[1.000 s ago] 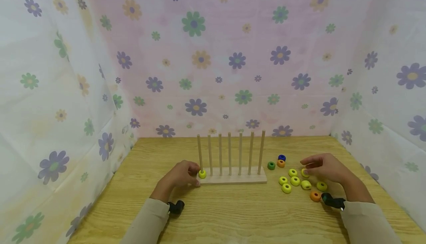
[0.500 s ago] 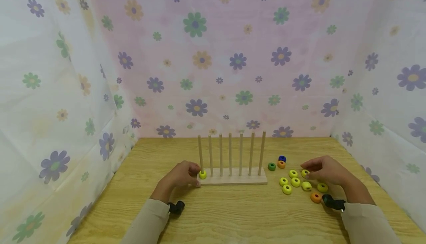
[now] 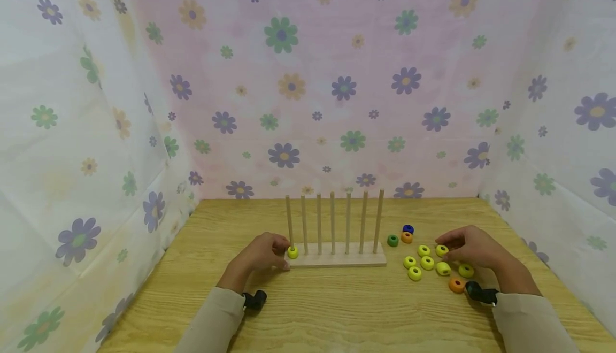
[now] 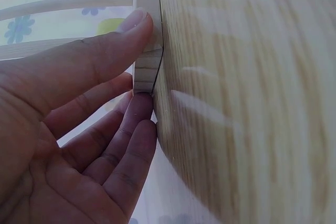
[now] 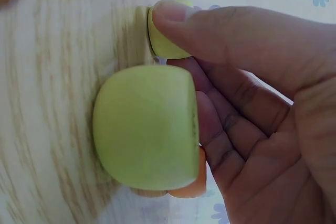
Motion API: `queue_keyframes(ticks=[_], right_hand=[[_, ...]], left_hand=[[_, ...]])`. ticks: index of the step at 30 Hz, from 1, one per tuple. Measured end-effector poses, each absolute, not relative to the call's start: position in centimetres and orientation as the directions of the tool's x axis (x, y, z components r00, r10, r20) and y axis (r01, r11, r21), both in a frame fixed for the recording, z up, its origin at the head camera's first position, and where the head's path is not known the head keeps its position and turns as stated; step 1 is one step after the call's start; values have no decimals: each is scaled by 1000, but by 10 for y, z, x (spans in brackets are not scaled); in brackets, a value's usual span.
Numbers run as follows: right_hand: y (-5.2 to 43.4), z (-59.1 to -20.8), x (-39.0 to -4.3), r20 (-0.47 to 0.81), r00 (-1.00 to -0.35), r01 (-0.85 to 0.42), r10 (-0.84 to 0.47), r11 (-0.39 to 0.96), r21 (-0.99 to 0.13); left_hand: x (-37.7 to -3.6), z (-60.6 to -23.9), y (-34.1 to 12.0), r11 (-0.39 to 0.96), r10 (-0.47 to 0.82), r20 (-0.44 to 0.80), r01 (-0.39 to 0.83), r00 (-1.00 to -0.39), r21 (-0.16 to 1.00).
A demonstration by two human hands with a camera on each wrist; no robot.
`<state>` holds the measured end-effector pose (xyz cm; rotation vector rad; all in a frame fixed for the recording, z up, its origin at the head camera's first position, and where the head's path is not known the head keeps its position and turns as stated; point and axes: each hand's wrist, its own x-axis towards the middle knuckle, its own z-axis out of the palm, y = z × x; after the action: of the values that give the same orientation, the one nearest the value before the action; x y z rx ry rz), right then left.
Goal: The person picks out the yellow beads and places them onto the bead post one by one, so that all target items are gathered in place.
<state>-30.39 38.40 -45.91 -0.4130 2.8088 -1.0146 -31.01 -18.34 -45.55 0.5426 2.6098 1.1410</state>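
Note:
A wooden peg rack (image 3: 346, 259) with several upright pegs stands mid-table. One yellow ring (image 3: 292, 252) sits at the foot of its leftmost peg. My left hand (image 3: 281, 254) grips the rack's left end (image 4: 148, 69), thumb (image 4: 134, 24) on one face and fingers on the other. To the right lie several loose yellow rings (image 3: 426, 262). My right hand (image 3: 445, 249) pinches the far one, a yellow ring (image 3: 441, 250) still on the table. In the right wrist view my thumb (image 5: 173, 14) presses that ring (image 5: 164, 48), and another yellow ring (image 5: 147, 127) lies close beside the fingers.
A green ring (image 3: 392, 240), a blue ring (image 3: 408, 229) and an orange ring (image 3: 406, 237) lie just right of the rack. Another orange ring (image 3: 455, 285) sits near my right wrist. Flowered cloth walls (image 3: 308, 85) close in the wooden table (image 3: 337, 310) at the back and both sides.
My right hand has sunk slightly and its fingers have closed on the far yellow ring. The left hand and the rack have stayed put.

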Motion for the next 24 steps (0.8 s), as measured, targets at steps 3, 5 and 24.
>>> queue_keyframes(ticks=[3, 5, 24], right_hand=[[384, -458, -304, -24, -956, -213, -293, 747, -630], [384, -457, -304, -23, -957, -214, -291, 753, -622], [383, -452, -303, -39, -968, -178, -249, 785, -593]], left_hand=[[-310, -455, -183, 631, 424, -69, 240, -903, 738], [-311, -456, -183, 634, 421, -68, 240, -905, 735], [-313, -459, -184, 626, 405, -73, 219, -911, 748]])
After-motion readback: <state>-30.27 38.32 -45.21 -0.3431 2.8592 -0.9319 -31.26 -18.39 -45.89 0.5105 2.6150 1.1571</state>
